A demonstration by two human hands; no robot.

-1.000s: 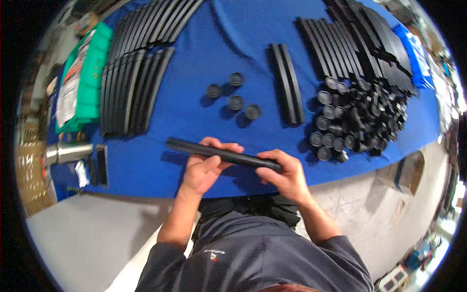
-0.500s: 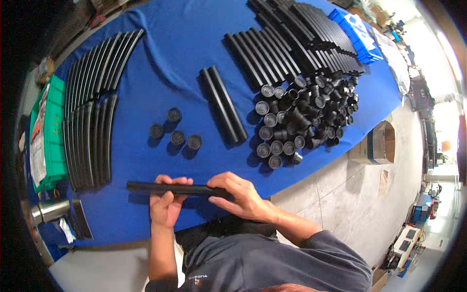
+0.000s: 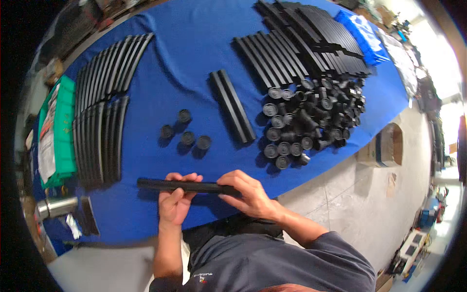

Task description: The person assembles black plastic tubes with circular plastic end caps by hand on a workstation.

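A straight black tube [image 3: 202,187] lies level across both my hands, just above the blue cloth at the near edge of the table. My left hand [image 3: 176,199] is wrapped round its middle part, thumb in front and fingers behind. At the tube's right end, my right hand [image 3: 249,194] grips it and covers that end. Beyond my hands, several round black caps [image 3: 188,138] stand apart from each other on the cloth. Two more black tubes [image 3: 233,107] lie side by side to the right of these caps.
A heap of black caps [image 3: 296,121] sits on the right, below rows of black tubes [image 3: 272,58]. More tubes [image 3: 99,112] line the left, beside a green bin [image 3: 65,131]. A metal cylinder [image 3: 57,208] is at the near left; a blue bin [image 3: 362,39] stands far right; a cardboard box [image 3: 384,148] is on the floor.
The whole view has shifted slightly, moving the table's contents to the right in the picture. Both hands keep the same hold on the tube.
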